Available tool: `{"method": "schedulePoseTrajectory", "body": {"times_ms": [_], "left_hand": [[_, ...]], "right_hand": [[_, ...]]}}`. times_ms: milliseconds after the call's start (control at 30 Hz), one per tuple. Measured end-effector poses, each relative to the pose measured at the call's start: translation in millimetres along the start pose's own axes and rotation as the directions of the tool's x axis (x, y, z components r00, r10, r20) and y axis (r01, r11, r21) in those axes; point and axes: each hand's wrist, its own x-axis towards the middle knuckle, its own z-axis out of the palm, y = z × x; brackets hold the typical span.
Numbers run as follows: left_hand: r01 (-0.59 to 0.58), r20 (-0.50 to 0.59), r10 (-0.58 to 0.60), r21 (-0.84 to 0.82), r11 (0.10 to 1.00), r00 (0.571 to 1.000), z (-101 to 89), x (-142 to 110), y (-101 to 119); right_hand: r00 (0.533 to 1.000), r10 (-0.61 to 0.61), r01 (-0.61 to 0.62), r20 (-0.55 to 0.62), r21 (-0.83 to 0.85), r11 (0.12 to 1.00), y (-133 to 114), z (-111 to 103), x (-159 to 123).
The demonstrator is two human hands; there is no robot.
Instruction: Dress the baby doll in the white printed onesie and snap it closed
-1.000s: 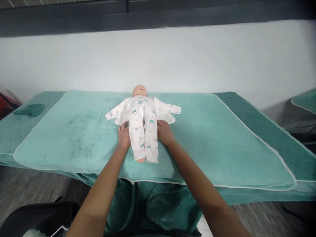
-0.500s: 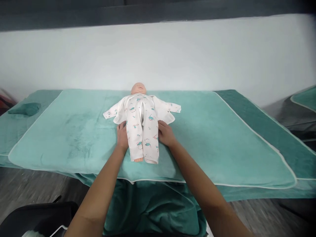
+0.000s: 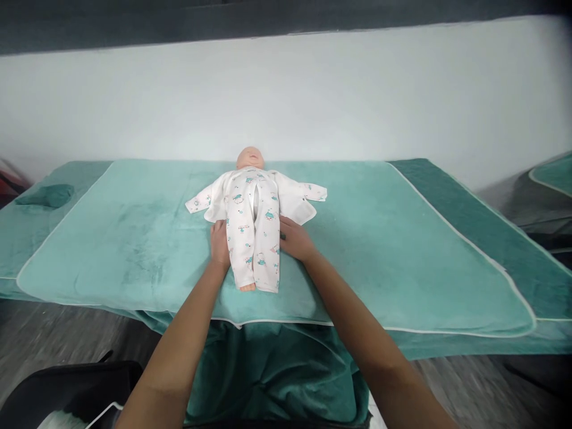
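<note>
A baby doll [image 3: 250, 158] lies on its back on a light teal towel [image 3: 134, 238], head toward the wall. It wears a white printed sleepsuit [image 3: 254, 226] with the front open at the chest and the sleeves spread to both sides. My left hand [image 3: 219, 243] presses against the left trouser leg, and its fingers lie flat along the cloth. At the right trouser leg, my right hand [image 3: 294, 239] rests with its fingers curled at the fabric edge. One bare foot [image 3: 247, 287] pokes out of the left leg.
The towel covers a table draped in darker green cloth [image 3: 482, 220]. A folded green cloth [image 3: 44, 195] lies at the far left. A white wall stands behind the table. A dark chair or bag [image 3: 58, 393] sits at the lower left. Another covered table [image 3: 552, 179] is at the right.
Both hands have moved slightly inward along the doll's legs, and the trouser legs now lie closer together. The view has shifted a little.
</note>
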Motion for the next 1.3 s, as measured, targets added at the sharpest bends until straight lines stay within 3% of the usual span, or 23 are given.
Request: {"method": "schedulePoseTrajectory", "body": {"times_ms": [233,467,900,1300], "left_hand": [[0.035,0.022,-0.037,0.093,0.995,0.999,0.8,-0.7,-0.4],[-0.007,-0.005,0.007,0.005,1.0,1.0,3.2,-1.5,-2.9],[0.063,0.01,-0.063,-0.159,0.985,0.998,3.5,-1.7,-2.9],[0.071,-0.013,-0.074,-0.16,0.985,0.997,1.1,0.3,0.7]], "right_hand": [[0.992,0.073,-0.063,0.099,-0.105,0.993,3.2,3.8,2.9],[0.998,0.047,-0.042,0.031,-0.141,0.989,5.5,3.7,0.8],[0.998,0.051,-0.054,-0.024,-0.131,0.99,3.7,2.7,-0.8],[0.994,0.09,-0.084,0.064,-0.093,0.992,5.2,3.2,2.1]]}}
